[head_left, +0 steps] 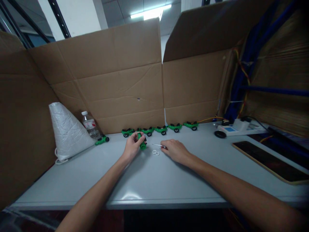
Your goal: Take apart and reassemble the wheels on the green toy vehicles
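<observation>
My left hand (132, 144) is closed round a green toy vehicle (143, 146), tilted above the table. In my right hand (175, 150) is a thin metal tool that looks like a small screwdriver (157, 145); its shaft points left toward the toy, and the tip stays apart from it. Small white rings (154, 152) lie on the table between my hands. Behind them stands a row of several similar green toy vehicles (161, 130) with black wheels. Another green toy vehicle (102, 140) is off to the left.
A silvery padded bag (67, 135) leans at the left beside a water bottle (90, 125). Cardboard walls (116, 83) close off the back and sides. On the right of the white table (135, 187) are a power strip (243, 127), a black ring (220, 134) and a phone (270, 161).
</observation>
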A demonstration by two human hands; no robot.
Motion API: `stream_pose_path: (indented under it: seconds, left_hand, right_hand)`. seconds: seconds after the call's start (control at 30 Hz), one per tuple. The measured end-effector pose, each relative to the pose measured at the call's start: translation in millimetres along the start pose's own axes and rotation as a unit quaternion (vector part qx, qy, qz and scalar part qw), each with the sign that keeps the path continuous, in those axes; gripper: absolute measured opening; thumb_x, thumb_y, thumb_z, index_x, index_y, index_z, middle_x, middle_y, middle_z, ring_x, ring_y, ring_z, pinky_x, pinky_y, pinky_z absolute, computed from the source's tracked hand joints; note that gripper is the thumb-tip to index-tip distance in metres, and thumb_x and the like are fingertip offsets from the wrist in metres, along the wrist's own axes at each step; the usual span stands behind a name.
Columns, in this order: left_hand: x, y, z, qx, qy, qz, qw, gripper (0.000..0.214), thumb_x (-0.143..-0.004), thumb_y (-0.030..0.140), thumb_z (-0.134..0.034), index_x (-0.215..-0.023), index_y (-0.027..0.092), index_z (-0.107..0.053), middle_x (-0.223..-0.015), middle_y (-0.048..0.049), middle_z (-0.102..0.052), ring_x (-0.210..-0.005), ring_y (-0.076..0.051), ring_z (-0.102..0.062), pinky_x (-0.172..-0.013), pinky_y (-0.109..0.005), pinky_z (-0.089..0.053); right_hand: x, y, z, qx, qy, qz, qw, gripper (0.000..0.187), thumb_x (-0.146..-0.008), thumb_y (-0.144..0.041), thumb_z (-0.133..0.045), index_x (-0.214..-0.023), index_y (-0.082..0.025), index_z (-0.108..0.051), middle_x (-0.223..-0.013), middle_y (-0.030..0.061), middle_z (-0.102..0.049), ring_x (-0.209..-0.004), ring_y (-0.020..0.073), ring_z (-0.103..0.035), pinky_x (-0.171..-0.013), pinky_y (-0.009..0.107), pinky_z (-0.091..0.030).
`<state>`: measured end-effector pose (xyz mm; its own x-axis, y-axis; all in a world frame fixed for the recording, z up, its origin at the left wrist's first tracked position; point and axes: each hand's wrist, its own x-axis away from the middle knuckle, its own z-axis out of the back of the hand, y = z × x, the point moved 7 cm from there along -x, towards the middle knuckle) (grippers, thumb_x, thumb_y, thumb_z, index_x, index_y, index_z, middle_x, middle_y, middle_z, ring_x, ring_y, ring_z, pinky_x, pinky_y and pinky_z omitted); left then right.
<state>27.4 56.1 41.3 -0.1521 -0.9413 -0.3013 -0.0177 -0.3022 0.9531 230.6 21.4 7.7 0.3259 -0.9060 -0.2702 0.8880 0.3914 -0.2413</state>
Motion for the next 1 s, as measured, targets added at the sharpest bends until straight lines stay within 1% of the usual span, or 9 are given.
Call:
stream_pose_path:
  seconds: [0.2,0.3,0.37,0.43,0.53,0.63,0.77,0.9,1.0]
  left_hand:
    - [-0.5,-2.5,-1.1,0.009,-0.012,0.013,1.000,0.052,-0.070,0.044,-0.092,-0.105,0.013,-0.070,-0.086,-0.0027,-0.071,-0.074,-0.016,-0.069,-0.073,-0.029,-0.056]
    - [2.0,-1.4,-4.7,0.003,-0.026,0.022,0.999,0.049,-0.070,0.042,-0.093,-0.105,0.014,-0.073,-0.089,-0.0047,-0.073,-0.078,-0.017,-0.069,-0.075,-0.030,-0.057]
    - [4.2,1.6,-8.5,0.001,-0.040,0.019,0.999,0.047,-0.071,0.040,-0.093,-0.105,0.014,-0.074,-0.091,-0.0056,-0.074,-0.081,-0.017,-0.069,-0.078,-0.031,-0.056]
    - [6.8,4.3,-13.6,0.007,-0.061,0.017,0.998,0.046,-0.071,0.039,-0.093,-0.105,0.014,-0.075,-0.092,-0.0062,-0.075,-0.082,-0.017,-0.069,-0.080,-0.031,-0.056]
    - [10.4,6.2,-21.1,0.019,-0.092,0.020,0.995,0.045,-0.073,0.038,-0.092,-0.106,0.014,-0.075,-0.095,-0.0071,-0.076,-0.084,-0.018,-0.069,-0.081,-0.030,-0.055]
    - [12.5,5.4,-25.5,0.024,-0.109,0.023,0.993,0.045,-0.073,0.038,-0.092,-0.107,0.014,-0.075,-0.098,-0.0078,-0.076,-0.086,-0.018,-0.070,-0.080,-0.029,-0.054]
    - [12.9,2.3,-28.1,0.032,-0.123,0.033,0.991,0.045,-0.073,0.037,-0.093,-0.107,0.014,-0.075,-0.097,-0.0073,-0.076,-0.085,-0.017,-0.070,-0.079,-0.028,-0.054]
    - [14.2,3.9,-30.3,0.024,-0.139,0.025,0.990,0.044,-0.077,0.039,-0.090,-0.109,0.014,-0.075,-0.097,-0.0065,-0.075,-0.084,-0.016,-0.070,-0.081,-0.028,-0.055]
    - [17.0,5.7,-35.3,0.011,-0.169,0.016,0.986,0.044,-0.079,0.041,-0.088,-0.110,0.014,-0.075,-0.099,-0.0080,-0.076,-0.087,-0.018,-0.071,-0.081,-0.029,-0.055]
  right_hand:
    - [-0.5,-0.3,6.6,-0.049,-0.004,0.004,0.999,0.015,-0.098,-0.028,-0.063,-0.094,-0.023,-0.076,-0.090,0.0072,-0.077,-0.083,0.0218,-0.068,-0.067,0.029,-0.032]
    - [-1.0,1.5,21.0,-0.099,0.060,-0.010,0.993,0.023,-0.102,-0.030,-0.056,-0.096,-0.021,-0.076,-0.090,0.0072,-0.077,-0.081,0.0208,-0.067,-0.069,0.029,-0.034]
    - [-0.5,1.1,28.7,-0.158,0.106,-0.018,0.982,0.026,-0.104,-0.034,-0.053,-0.099,-0.020,-0.075,-0.085,0.0055,-0.075,-0.076,0.0193,-0.064,-0.068,0.028,-0.036]
    - [0.0,-3.9,30.4,-0.229,0.122,-0.008,0.966,0.028,-0.103,-0.040,-0.057,-0.101,-0.018,-0.075,-0.077,0.0028,-0.071,-0.069,0.0175,-0.061,-0.065,0.027,-0.036]
    - [1.8,-19.6,27.3,-0.317,0.110,0.045,0.941,0.029,-0.098,-0.044,-0.063,-0.104,-0.018,-0.074,-0.078,0.0006,-0.070,-0.067,0.0157,-0.059,-0.064,0.026,-0.039]
    - [4.8,-31.1,26.5,-0.343,0.113,0.074,0.930,0.025,-0.097,-0.042,-0.066,-0.100,-0.018,-0.072,-0.083,0.0005,-0.072,-0.071,0.0148,-0.058,-0.067,0.026,-0.040]
    - [6.4,-34.3,28.5,-0.350,0.132,0.076,0.924,0.022,-0.099,-0.038,-0.063,-0.092,-0.018,-0.069,-0.083,0.0007,-0.071,-0.072,0.0147,-0.058,-0.068,0.026,-0.040]
    - [3.2,-30.4,25.8,-0.374,0.121,0.067,0.917,0.022,-0.099,-0.037,-0.060,-0.088,-0.018,-0.066,-0.080,0.0002,-0.069,-0.071,0.0146,-0.058,-0.067,0.026,-0.040]
    - [-0.5,-26.2,22.6,-0.369,0.106,0.062,0.921,0.025,-0.098,-0.035,-0.058,-0.081,-0.018,-0.063,-0.073,-0.0011,-0.065,-0.068,0.0143,-0.056,-0.065,0.025,-0.038]
